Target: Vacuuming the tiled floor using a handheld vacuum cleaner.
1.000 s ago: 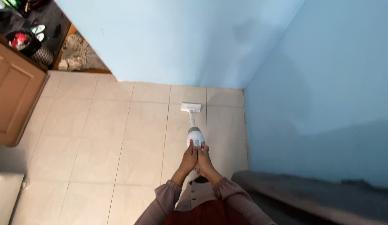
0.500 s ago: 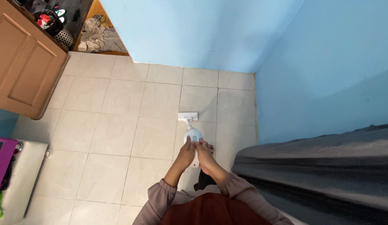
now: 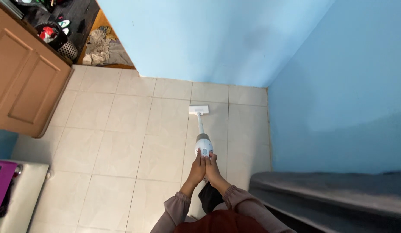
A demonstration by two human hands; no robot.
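Below, left hand (image 3: 197, 170) and right hand (image 3: 213, 169), each grip wrapped around smooth white stick vacuum (image 3: 203, 144) over glossy square tiles (image 3: 118, 142).

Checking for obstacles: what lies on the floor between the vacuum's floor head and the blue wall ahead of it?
Nothing: in the head view, only bare cream floor tiles separate the floor head from the blue wall.

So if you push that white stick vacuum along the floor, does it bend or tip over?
The white stick vacuum probably stays stiff: its thin tube runs straight from body to floor head. The flat floor head likely slides easily over the smooth tiles. Let go, it would probably tip; left hand and right hand both steady its top.
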